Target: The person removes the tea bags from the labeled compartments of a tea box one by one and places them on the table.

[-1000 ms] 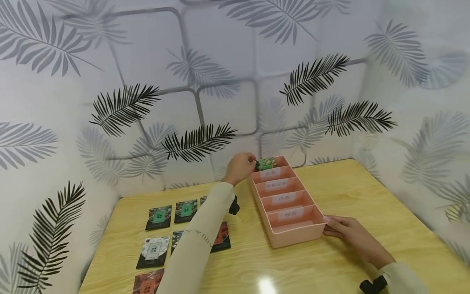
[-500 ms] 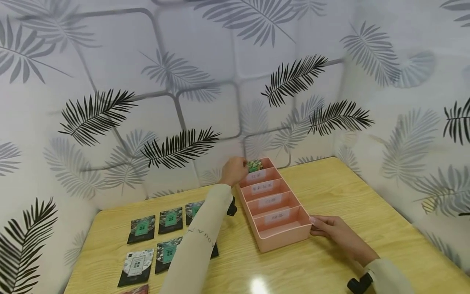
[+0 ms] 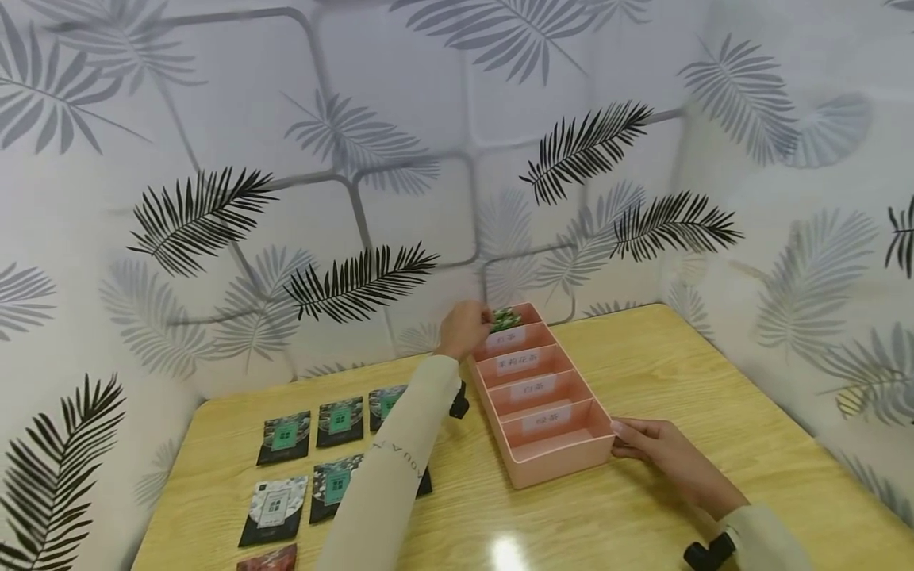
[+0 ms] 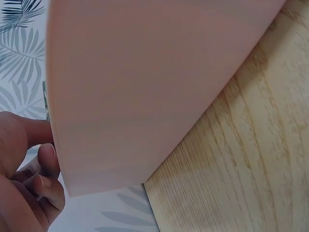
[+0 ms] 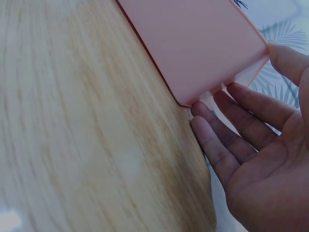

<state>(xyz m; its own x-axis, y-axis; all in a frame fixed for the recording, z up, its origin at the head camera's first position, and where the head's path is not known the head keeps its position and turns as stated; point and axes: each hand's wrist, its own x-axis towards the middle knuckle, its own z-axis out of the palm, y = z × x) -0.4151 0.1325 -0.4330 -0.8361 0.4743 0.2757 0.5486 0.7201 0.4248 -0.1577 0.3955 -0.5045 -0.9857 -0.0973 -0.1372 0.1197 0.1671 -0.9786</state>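
Note:
A long pink divided box (image 3: 564, 472) rests on the table, with a paper label on each of its dividers. At its far end my left hand (image 3: 466, 327) reaches over the left rim and pinches a green tea sachet (image 3: 505, 319) that is partly inside the last compartment. In the left wrist view the fingers of the left hand (image 4: 29, 169) are curled at the rim, and only a sliver of the sachet shows behind it. My right hand (image 3: 660, 448) grips the box's near right corner; in the right wrist view its thumb is on the rim and its fingertips (image 5: 200, 108) touch the wall.
On the left of the wood-grain table (image 3: 643, 507) lie rows of sachets: green-labelled ones (image 3: 283, 436), a white one (image 3: 274, 510) and a red one (image 3: 267, 559). My left sleeve (image 3: 400, 460) covers part of them. A leaf-patterned wall (image 3: 428, 103) stands right behind the table.
The green tea sachet shows less above the rim and lies flatter in the far compartment. The head view swung right, then slightly back. The right hand keeps its grip on the corner.

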